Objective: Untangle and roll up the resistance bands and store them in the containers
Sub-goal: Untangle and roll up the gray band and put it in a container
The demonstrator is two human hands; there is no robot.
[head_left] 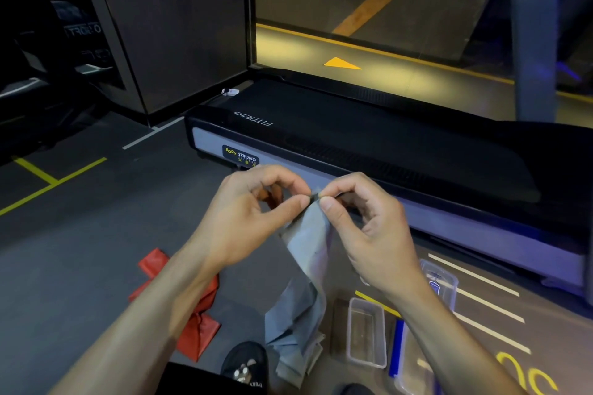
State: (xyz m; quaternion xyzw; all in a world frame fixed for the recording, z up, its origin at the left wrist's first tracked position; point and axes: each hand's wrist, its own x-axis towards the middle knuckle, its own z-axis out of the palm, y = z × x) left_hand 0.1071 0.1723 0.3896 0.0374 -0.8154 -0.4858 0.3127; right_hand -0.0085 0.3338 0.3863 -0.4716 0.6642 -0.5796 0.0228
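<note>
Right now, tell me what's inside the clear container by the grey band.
The clear container on the floor looks empty; only dark floor shows through its walls. The grey band hangs beside it, pinched by both hands, not inside. A second container is partly hidden behind the right hand.

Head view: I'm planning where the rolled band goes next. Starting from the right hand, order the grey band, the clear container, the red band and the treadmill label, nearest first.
From the right hand:
1. Grey band, pinched in its fingertips.
2. Clear container, on the floor below the wrist.
3. Treadmill label, up and left, beyond the left hand.
4. Red band, floor, far left.
</note>
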